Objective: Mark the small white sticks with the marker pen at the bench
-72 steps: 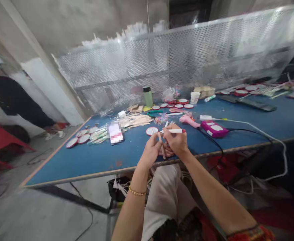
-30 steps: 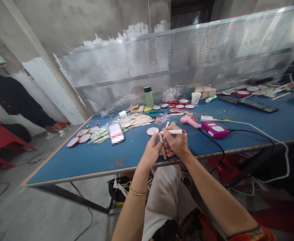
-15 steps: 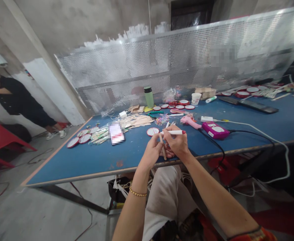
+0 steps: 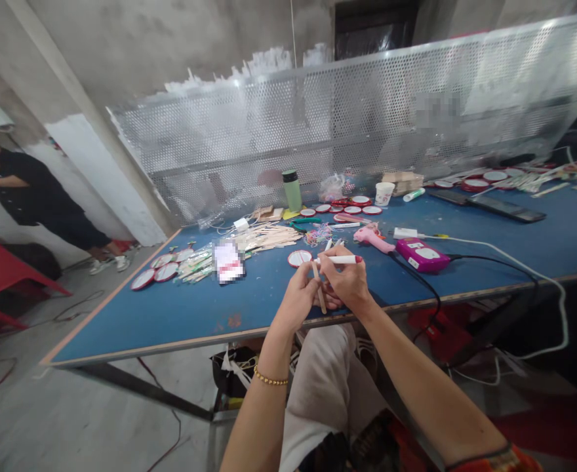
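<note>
My left hand [image 4: 301, 295] is closed on a flat wooden craft stick [image 4: 323, 300], which slants down past the table's front edge. In my right hand [image 4: 348, 278] is a white marker pen with a red end [image 4: 343, 259], gripped as for writing, its other end close to the top of the stick. My fingers partly hide the tip. Just beyond my hands lies a round white disc with a red rim [image 4: 299, 258]. A pink glue gun [image 4: 374, 237] rests to the right of them.
Loose wooden sticks [image 4: 276, 237] and red-rimmed discs [image 4: 143, 278] lie to the left. A green bottle [image 4: 292, 191] and a paper cup [image 4: 383, 194] stand at the back. A purple box [image 4: 422, 254] with cables sits at right. A person in dark clothes [image 4: 37, 190] stands at far left.
My hands stay almost where they were, with the marker shifted only very slightly against the stick. At far left the person's arms have moved a little.
</note>
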Tool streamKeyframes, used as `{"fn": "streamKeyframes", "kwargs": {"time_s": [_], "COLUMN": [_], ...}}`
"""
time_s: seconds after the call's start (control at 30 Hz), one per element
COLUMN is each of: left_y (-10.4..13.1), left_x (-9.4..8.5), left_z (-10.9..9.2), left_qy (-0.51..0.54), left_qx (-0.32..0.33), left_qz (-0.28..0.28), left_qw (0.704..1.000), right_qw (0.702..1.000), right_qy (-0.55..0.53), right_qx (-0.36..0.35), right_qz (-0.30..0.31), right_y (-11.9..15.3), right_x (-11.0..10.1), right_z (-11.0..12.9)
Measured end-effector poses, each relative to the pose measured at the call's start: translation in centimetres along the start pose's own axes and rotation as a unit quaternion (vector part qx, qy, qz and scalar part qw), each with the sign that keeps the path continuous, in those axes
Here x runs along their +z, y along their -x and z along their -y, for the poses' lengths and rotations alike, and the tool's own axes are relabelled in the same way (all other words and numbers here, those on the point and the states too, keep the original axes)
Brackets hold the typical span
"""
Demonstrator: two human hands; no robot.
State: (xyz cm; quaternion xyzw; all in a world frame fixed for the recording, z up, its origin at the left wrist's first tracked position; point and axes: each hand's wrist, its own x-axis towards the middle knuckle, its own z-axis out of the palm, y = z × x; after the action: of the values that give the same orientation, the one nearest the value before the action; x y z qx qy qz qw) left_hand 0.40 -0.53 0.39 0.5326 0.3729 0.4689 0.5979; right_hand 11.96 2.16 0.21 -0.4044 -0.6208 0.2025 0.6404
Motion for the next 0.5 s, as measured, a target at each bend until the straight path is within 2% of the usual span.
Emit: {"fn": "streamKeyframes", "kwargs": {"time_s": [0.5], "left_y": [-0.14], "left_x": [-0.01], "left_z": [0.18], "left_qy": [0.004], "left_qx": [0.001], "left_qz": [0.0], "left_qw": [1.0], "right_qw": [1.0], "right_qy": [-0.002], "right_qx": [0.002], "right_qz": [-0.003], "right_y": [0.0], "right_x": [0.04], "right_z": [0.06]}}
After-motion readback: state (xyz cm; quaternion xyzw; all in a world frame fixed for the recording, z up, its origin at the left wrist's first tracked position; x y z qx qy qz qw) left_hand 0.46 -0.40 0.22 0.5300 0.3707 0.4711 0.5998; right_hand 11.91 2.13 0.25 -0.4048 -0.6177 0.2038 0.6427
